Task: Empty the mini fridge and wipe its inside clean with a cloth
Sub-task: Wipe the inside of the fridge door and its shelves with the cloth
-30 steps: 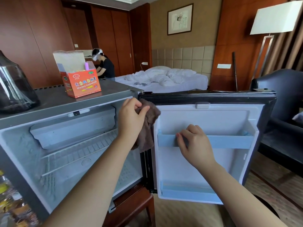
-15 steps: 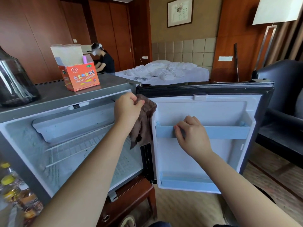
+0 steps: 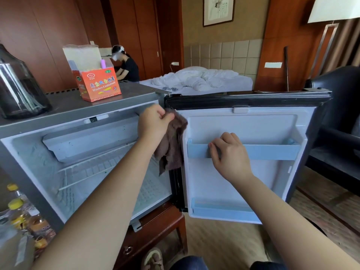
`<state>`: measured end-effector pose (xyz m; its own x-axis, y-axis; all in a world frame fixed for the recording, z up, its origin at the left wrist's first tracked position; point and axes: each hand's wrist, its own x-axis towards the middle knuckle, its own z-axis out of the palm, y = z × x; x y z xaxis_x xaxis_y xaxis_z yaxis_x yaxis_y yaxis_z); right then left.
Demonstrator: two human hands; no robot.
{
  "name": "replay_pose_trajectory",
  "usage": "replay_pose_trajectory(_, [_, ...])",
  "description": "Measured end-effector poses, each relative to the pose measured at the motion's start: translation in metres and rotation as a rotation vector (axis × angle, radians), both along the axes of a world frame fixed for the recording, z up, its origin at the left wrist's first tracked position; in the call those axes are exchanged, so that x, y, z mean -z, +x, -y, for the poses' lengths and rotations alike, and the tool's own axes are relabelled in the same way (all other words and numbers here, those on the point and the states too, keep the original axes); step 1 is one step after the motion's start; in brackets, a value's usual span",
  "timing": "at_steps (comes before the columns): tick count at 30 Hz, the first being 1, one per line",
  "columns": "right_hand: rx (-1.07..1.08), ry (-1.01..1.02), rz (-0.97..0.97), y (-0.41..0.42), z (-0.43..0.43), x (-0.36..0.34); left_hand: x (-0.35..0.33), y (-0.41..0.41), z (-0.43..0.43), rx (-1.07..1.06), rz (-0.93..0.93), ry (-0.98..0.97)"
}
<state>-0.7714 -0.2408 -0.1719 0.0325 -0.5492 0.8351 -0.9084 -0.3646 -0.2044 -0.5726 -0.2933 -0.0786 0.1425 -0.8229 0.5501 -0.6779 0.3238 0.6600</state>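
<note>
One view only: our head-worn wide-angle camera faces forward and down, close on the open mini fridge point(image 3: 64, 109), cavity point(image 3: 93, 162) at 9 o'clock, door point(image 3: 253, 129) at 3 o'clock.

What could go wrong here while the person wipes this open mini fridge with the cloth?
The right hand grips the upper door shelf; leaning on that plastic rail might crack it or pop it loose. The dark glass vessel and the orange box stand on the fridge top; hard scrubbing with the cloth in the left hand could jolt the fridge and shift them.
</note>
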Motion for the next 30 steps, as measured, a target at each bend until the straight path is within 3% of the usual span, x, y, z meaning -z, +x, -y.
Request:
replay_pose_trajectory(5, [0.006,-0.013,-0.003,-0.001,0.001,0.001,-0.006,-0.012,0.003,-0.041,-0.053,-0.102])
replay_pose_trajectory(13, [-0.02,-0.019,0.0,-0.002,0.002,0.003,0.077,-0.007,0.0,-0.005,-0.014,0.169])
replay_pose_trajectory(18, [-0.018,-0.037,0.008,-0.001,0.003,0.004,0.009,-0.01,-0.001,-0.041,-0.041,-0.119])
replay_pose_trajectory(21, [-0.011,-0.055,0.006,-0.001,0.004,0.005,-0.014,-0.009,0.007,-0.022,-0.006,-0.153])
replay_pose_trajectory(25, [-0.016,-0.057,0.02,0.0,0.004,0.007,0.045,-0.01,0.01,0.028,-0.085,-0.101])
replay_pose_trajectory(30, [-0.044,-0.06,0.016,-0.003,0.006,0.007,0.115,-0.008,0.004,0.045,-0.067,0.125])
